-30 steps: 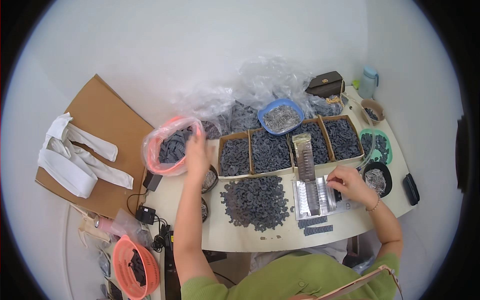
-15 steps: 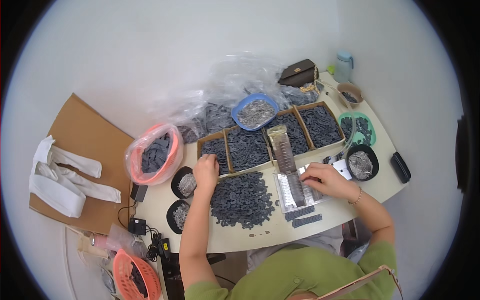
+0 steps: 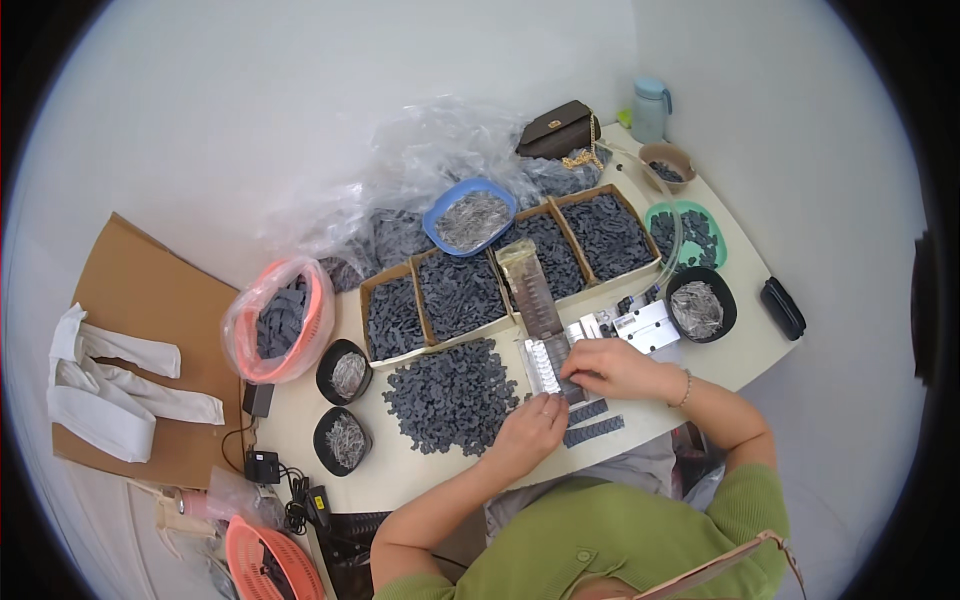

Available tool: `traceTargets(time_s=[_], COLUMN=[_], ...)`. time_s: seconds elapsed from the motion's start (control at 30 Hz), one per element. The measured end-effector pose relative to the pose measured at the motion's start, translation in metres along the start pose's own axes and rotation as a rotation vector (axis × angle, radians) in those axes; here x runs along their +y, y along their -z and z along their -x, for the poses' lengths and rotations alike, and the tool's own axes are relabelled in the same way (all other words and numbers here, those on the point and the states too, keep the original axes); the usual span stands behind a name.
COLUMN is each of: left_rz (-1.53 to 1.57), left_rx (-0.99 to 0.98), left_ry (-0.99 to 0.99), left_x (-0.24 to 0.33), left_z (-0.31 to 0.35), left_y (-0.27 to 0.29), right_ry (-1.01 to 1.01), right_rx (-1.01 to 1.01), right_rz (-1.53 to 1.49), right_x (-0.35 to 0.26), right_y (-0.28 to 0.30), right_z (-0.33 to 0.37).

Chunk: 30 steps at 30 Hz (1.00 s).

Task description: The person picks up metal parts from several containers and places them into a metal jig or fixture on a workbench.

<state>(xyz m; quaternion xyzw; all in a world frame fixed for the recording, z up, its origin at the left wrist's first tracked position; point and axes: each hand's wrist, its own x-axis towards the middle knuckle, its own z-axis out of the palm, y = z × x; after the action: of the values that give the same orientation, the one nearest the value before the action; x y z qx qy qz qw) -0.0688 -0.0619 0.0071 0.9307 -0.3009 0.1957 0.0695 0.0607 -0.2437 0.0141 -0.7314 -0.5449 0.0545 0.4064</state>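
Both hands meet at a silvery metal fixture (image 3: pixel 541 362) with a row of notches, near the front of the table. My left hand (image 3: pixel 533 432) bends over its near end, fingers drawn together; anything in them is too small to name. From the right, my right hand (image 3: pixel 622 370) pinches over the fixture's other side, its fingertips hiding whatever they hold. A clear, brownish plastic cover (image 3: pixel 530 287) stands up behind the fixture. Dark grey toothed strips (image 3: pixel 594 431) lie just in front. Left of my hands spreads a heap of small dark grey pieces (image 3: pixel 450 395).
Behind the heap stands a divided cardboard box (image 3: pixel 428 345) of dark pieces. A blue tray (image 3: pixel 432 238) of metal pins rests on its back edge. Black bowls (image 3: pixel 327 385) of pins stand left, another black bowl (image 3: pixel 727 325) right. A metal block (image 3: pixel 648 328) with a hose adjoins the fixture.
My left hand has come from the box's left compartment to the fixture's near end. My right hand has shifted slightly along the fixture. The whole view has shifted a little.
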Motion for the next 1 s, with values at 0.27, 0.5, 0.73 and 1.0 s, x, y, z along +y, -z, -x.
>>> traceTargets(time_s=[0.27, 0.5, 0.73, 1.0], left_rz=[0.224, 0.316, -0.242, 0.610], left_rx=[0.152, 0.087, -0.017, -0.412], left_ry=[0.032, 0.048, -0.050, 0.268], left_x=[-0.018, -0.026, 0.013, -0.034], left_z=[0.009, 0.002, 0.002, -0.020], left_y=[-0.007, -0.009, -0.003, 0.046], right_ry=[0.204, 0.153, 0.141, 0.344], right_rx=[0.048, 0.119, 0.087, -0.029], right_rz=[0.326, 0.269, 0.286, 0.462], right_x=[-0.004, -0.002, -0.002, -0.013], right_y=[-0.031, -0.028, -0.029, -0.031], right_z=[-0.004, -0.001, 0.000, 0.010])
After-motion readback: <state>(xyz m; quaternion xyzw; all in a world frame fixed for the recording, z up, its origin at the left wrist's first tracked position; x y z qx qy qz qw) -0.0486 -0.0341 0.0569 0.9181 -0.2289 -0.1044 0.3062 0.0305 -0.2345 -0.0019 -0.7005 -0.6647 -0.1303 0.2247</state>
